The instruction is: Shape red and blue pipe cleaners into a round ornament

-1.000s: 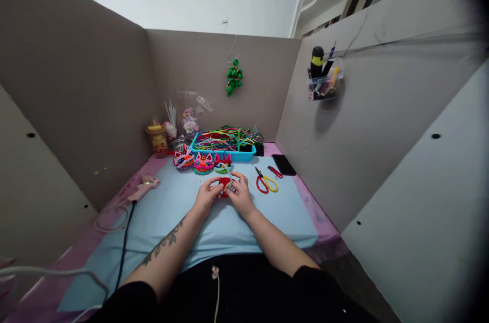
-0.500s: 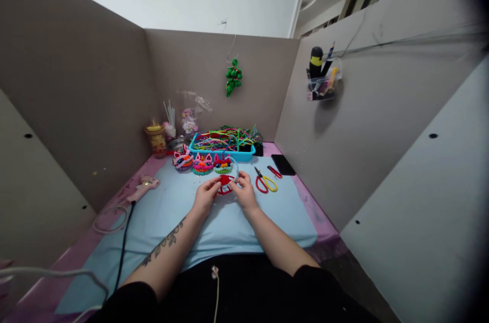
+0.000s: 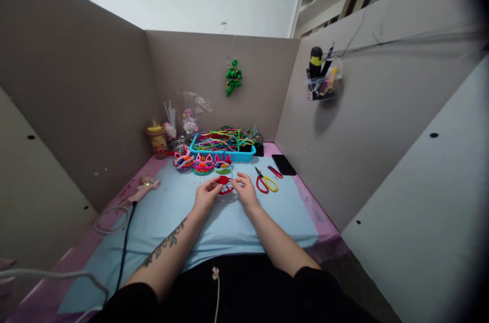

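A blue mat [image 3: 173, 208] covers most of the table [image 3: 320, 224]. The left hand [image 3: 207, 194] pinches a red piece [image 3: 223, 180], which lies between both hands' fingertips, nearer the left's; its long axis is unclear. The right hand's [image 3: 246, 193] fingertips seem to grip a pale strand [image 3: 231, 174] arcing away. Scissors [image 3: 261, 176] lie right of them, a tray [image 3: 225, 155] beyond.

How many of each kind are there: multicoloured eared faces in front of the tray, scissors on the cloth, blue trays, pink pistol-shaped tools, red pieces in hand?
Multicoloured textured faces with ears: 3
Scissors with one red, one yellow handle: 1
Light blue rectangular tray: 1
Pink pistol-shaped corded tool: 1
Red piece with thin loops, in the left hand: 1
Total: 7
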A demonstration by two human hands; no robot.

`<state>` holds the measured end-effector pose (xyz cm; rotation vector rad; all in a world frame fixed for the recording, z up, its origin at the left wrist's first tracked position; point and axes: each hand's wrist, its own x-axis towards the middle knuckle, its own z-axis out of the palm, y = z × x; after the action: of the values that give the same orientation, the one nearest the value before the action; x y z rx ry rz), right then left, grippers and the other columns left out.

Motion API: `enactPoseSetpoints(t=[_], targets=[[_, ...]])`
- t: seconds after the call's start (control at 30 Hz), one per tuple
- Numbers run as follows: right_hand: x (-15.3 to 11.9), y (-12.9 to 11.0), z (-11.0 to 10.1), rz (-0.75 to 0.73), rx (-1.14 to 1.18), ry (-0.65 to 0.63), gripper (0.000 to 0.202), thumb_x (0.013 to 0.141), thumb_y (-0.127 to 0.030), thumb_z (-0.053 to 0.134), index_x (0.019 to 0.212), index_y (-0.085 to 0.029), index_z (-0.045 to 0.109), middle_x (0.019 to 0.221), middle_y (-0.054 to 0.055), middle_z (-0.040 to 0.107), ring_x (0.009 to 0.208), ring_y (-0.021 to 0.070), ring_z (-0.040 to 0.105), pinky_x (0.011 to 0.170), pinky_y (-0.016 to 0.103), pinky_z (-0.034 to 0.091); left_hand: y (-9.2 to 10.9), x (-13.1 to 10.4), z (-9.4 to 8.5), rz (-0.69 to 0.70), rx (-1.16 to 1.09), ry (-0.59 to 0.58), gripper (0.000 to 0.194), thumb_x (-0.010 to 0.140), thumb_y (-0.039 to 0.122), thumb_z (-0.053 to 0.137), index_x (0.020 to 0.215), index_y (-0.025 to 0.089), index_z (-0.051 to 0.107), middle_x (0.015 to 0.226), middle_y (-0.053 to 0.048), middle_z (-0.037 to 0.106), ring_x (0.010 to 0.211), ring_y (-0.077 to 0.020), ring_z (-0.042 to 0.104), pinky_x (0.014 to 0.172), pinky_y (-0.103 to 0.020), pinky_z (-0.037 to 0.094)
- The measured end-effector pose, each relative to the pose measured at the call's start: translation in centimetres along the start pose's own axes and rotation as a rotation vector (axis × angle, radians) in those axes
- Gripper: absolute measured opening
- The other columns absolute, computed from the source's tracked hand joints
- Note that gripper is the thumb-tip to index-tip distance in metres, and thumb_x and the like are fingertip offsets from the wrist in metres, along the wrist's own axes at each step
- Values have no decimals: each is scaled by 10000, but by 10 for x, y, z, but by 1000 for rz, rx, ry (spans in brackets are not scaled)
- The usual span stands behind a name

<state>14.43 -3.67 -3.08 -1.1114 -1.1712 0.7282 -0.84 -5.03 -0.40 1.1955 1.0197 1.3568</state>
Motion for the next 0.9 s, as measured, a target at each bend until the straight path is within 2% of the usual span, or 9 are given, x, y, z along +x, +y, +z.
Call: enactPoseSetpoints(t=[0.13,0.23,0.37,0.47,0.57,0.77,0.9], targets=[[2,-9,-12,-110,-107,134,218,752,-382,589,716,-172,638,987,89,559,886,192,549,719,303,464,3,0,-3,36,0,35,529,598,368,750,1048,103,671,606,-10,630,502,-92,480,495,-214,329],[3,-16,-19,-228,-227,219,140,770,-296,563,752,-180,638,853,59,555,843,191,532,774,334,452,3,0,-6,-7,27,-54,517,593,356,756,1037,103,675,602,-13,631,496,-91,473,493,-213,318],[1,-20,-23,-350,-275,149,166,778,-199,537,905,-198,644,886,52,578,774,168,541,756,322,464,4,-1,-10,-103,17,-223,502,604,330,758,1049,115,670,668,-34,658,482,-71,444,465,-205,268],[0,-20,-24,-437,-271,100,231,806,-176,511,1006,-207,622,866,44,583,733,156,549,722,311,475,7,-4,-12,-189,25,-331,481,604,326,760,1031,121,680,562,-1,602,414,-45,343,429,-211,193],[0,-20,-26,-532,-286,83,201,839,-167,485,971,-213,630,843,44,599,776,165,564,736,317,478,9,-6,-12,-244,13,-382,472,582,310,776,1009,129,688,536,10,574,405,-39,318,422,-216,167],[-1,-22,-27,-622,-323,117,160,841,-154,483,829,-202,635,798,49,606,809,181,563,748,333,472,6,-4,-14,-215,8,-375,480,591,322,772,1021,125,688,527,12,557,395,-32,311,409,-209,170],[-3,-24,-27,-622,-353,183,156,828,-168,477,820,-205,629,813,60,591,821,191,560,762,350,474,4,1,-12,-63,6,-194,478,616,320,753,1045,123,682,579,-5,608,465,-70,441,465,-203,313]])
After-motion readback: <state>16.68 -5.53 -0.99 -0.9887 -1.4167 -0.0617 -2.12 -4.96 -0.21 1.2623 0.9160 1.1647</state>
